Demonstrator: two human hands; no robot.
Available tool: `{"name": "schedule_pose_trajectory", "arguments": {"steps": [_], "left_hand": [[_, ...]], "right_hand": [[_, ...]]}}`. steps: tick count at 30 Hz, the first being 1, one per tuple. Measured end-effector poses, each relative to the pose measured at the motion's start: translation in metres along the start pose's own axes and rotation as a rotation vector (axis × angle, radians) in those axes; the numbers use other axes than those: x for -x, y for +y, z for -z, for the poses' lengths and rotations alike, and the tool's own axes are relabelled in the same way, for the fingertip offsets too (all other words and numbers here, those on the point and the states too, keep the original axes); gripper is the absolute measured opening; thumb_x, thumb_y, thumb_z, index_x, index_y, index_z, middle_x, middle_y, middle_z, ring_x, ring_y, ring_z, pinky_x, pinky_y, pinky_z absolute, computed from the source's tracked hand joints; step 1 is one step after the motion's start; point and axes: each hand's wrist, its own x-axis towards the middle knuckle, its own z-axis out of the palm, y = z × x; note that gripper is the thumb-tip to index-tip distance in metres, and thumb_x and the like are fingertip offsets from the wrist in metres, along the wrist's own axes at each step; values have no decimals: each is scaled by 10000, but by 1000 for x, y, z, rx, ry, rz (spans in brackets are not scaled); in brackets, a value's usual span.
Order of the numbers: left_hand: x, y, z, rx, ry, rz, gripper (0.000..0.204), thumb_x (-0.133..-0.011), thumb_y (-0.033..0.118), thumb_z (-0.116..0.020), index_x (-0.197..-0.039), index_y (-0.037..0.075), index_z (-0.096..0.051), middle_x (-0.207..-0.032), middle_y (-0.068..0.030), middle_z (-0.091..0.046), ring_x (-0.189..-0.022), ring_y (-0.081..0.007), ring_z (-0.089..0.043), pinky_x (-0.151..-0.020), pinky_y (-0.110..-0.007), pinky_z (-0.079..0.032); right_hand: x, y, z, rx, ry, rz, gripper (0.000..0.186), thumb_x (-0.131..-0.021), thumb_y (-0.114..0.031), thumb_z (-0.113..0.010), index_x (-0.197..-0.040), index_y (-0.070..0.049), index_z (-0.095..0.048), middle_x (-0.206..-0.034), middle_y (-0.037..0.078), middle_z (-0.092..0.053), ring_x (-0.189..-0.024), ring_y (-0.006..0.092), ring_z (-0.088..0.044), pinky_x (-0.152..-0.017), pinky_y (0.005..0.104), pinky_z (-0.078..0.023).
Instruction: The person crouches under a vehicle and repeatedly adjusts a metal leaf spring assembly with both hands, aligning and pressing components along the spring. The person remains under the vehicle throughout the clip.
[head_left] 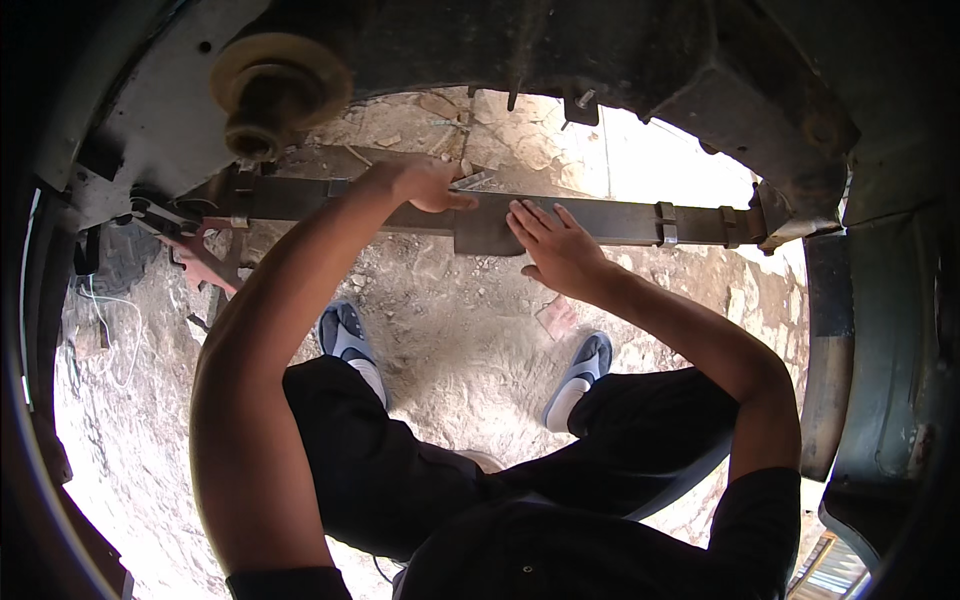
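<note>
My right hand (548,236) lies with fingers outstretched on a dark metal plate (485,241) on the long flat metal bar (615,217) spanning the vehicle's underside. My left hand (433,192) rests on the bar just left of the plate, its fingers bent and partly hidden; what they grip is unclear. Metal clips (666,223) wrap the bar toward its right end. A red metal piece (190,250) sits below the bar's left end.
A rusty cylindrical fitting (263,95) hangs from the dark frame (430,45) overhead. Dark green body panels (885,350) border the right. Below are rough, dusty ground (450,330), my two sandalled feet, and a thin white cord (130,320) at the left.
</note>
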Motion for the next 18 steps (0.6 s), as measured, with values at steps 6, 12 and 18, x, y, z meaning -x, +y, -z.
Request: {"name": "schedule_pose_trajectory", "arguments": {"steps": [6, 12, 18], "left_hand": [[10, -15, -3, -131, -190, -56, 1166, -646, 624, -756, -1488, 105, -137, -1433, -168, -397, -1283, -325, -438, -1035, -410, -394], [8, -10, -12, -292, -115, -77, 1245, -602, 513, -832, -1496, 102, -68, -1423, -164, -411, -1271, -325, -451, -1020, -409, -414], [0, -8, -18, -290, -80, -82, 1212, -600, 445, -850, -1486, 82, -108, -1394, -155, -443, -1227, -323, -492, -985, -405, -444]], "right_hand": [[-4, -8, -3, -48, 50, -54, 735, -866, -390, -599, -1419, -9, -299, -1487, 152, -278, -1380, 278, -281, -1084, 493, -301], [-2, -3, -2, -16, 57, -54, 676, -879, -383, -582, -1396, -14, -353, -1465, 150, -317, -1362, 276, -315, -1082, 473, -311], [-2, 9, -7, -33, 119, -2, 583, -891, -362, -568, -1338, -10, -437, -1418, 149, -389, -1313, 245, -394, -1067, 442, -334]]}}
